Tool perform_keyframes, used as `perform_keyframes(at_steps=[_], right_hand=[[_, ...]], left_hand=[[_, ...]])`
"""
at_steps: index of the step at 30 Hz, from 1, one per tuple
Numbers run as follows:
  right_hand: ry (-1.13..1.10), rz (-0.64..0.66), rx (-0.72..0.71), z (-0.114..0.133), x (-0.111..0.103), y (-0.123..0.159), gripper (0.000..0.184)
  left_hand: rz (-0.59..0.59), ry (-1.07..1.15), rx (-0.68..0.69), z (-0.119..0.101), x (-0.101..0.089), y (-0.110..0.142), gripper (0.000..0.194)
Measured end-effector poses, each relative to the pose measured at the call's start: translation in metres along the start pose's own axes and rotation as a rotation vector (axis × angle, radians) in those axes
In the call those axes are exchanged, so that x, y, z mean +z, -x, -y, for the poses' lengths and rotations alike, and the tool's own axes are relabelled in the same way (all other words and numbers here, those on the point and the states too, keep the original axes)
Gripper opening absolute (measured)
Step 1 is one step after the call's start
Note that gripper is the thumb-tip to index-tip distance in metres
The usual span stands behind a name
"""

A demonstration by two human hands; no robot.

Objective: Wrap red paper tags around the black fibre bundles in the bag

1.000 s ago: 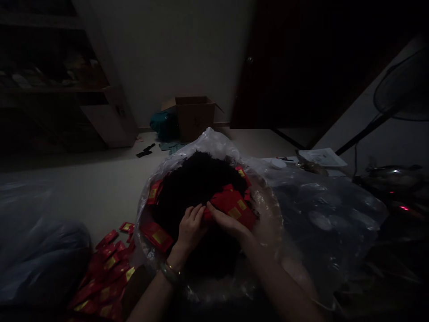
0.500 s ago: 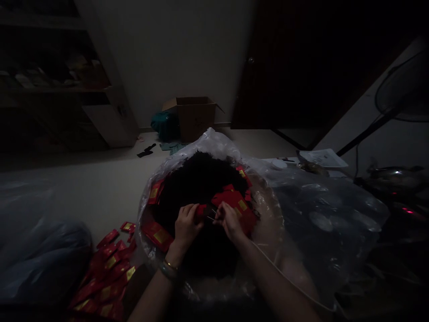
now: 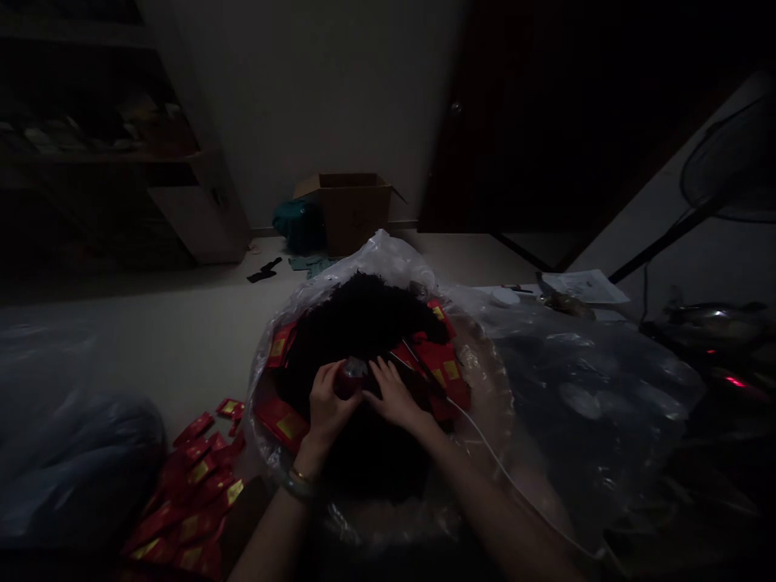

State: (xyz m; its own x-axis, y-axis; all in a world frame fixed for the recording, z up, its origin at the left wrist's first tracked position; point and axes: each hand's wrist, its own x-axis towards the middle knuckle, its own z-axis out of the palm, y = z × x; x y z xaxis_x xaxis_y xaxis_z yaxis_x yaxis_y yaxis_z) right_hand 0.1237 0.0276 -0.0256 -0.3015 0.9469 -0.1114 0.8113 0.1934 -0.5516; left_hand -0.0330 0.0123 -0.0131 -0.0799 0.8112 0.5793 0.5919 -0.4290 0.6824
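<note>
My left hand (image 3: 328, 402) is wrapped round a small red packet (image 3: 347, 383), whose top end looks clear and shiny. Beside it my right hand (image 3: 393, 395) has its fingers stretched and apart, the thumb close to the packet; whether it touches is too dark to tell. A dark corded tool with thin metal prongs (image 3: 414, 353) lies to the right of this hand, on more red packets (image 3: 449, 370). Under both hands is a heap of black, shredded-looking stuff (image 3: 364, 311) in a large round container lined with clear plastic (image 3: 388, 252).
Many red packets (image 3: 203, 485) lie on the floor at left, near a dark plastic-covered bundle (image 3: 85, 477). A white cord (image 3: 494, 457) runs to the lower right. Clear plastic sheeting (image 3: 582, 380) spreads at right. A cardboard box (image 3: 356, 214) stands by the wall.
My right hand has let go of the corded tool, which now lies on the packets at right. Its fingers have opened and moved beside the packet in my left hand.
</note>
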Motion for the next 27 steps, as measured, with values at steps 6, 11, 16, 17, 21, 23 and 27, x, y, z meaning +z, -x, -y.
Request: perform_keyframes(at_steps=[6, 11, 16, 17, 21, 23, 27], right_hand=[[0.242, 0.226, -0.266, 0.020, -0.004, 0.007, 0.095], [0.378, 0.162, -0.328, 0.017, -0.004, 0.029, 0.081], [0.406, 0.187, -0.299, 0.021, 0.002, 0.030, 0.081], [0.419, 0.203, -0.305, 0.022, 0.000, 0.029, 0.075], [0.457, 0.203, -0.189, 0.020, -0.018, 0.030, 0.049], [0.431, 0.210, -0.128, 0.018, -0.027, 0.032, 0.045], [0.383, 0.217, -0.070, 0.019, -0.029, 0.037, 0.049]], left_hand=[[-0.002, -0.001, -0.025, 0.000, 0.001, 0.000, 0.036], [-0.027, -0.027, -0.031, -0.003, -0.002, -0.002, 0.032], [-0.092, -0.053, -0.009, -0.001, -0.002, -0.003, 0.036], [-0.092, -0.054, -0.009, -0.001, -0.002, -0.002, 0.036], [-0.058, -0.050, -0.003, 0.000, 0.000, -0.001, 0.038], [-0.036, -0.045, -0.007, 0.001, 0.001, -0.001, 0.039], [0.000, -0.027, -0.010, 0.001, 0.002, 0.000, 0.041]])
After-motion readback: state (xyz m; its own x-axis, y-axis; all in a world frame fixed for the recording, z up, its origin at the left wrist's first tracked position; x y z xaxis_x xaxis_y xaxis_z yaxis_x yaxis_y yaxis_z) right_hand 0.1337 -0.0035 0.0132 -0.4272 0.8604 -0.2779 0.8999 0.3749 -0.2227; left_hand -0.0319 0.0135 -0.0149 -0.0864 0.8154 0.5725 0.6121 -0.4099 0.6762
